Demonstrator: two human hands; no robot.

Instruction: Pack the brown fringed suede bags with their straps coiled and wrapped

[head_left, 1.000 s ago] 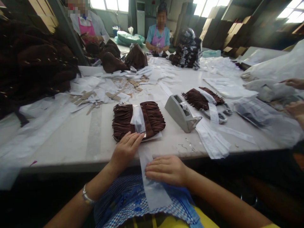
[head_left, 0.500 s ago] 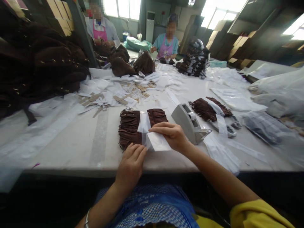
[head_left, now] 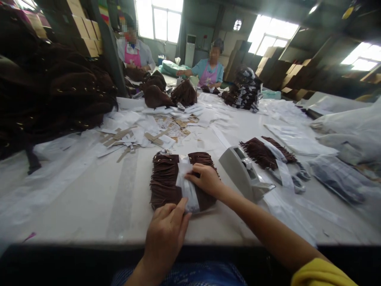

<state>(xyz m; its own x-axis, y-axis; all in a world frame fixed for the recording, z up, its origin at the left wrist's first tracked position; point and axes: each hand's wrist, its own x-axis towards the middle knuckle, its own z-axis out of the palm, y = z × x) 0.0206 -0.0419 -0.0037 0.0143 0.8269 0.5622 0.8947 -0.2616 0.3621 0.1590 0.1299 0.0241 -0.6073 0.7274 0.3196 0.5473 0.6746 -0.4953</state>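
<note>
A brown fringed piece (head_left: 165,180) lies on the white table (head_left: 89,206) in front of me, with a translucent white strip (head_left: 188,190) wrapped across its middle. My right hand (head_left: 205,178) rests on top of the strip, fingers pressed down on it. My left hand (head_left: 166,230) is at the near edge of the piece, fingertips pinching the lower end of the strip.
A grey tape dispenser (head_left: 242,171) stands right of the piece. Beyond it lies another fringed piece (head_left: 263,153) with a strip, and scissors (head_left: 297,178). Paper scraps (head_left: 143,129) litter the middle. Dark brown goods (head_left: 44,87) are piled at the left. Two people (head_left: 208,69) work at the far end.
My right hand has carried the strip from my lap up over the fringed piece and laid it down. My left hand stayed at the piece's near edge. The camera tilted upward.
</note>
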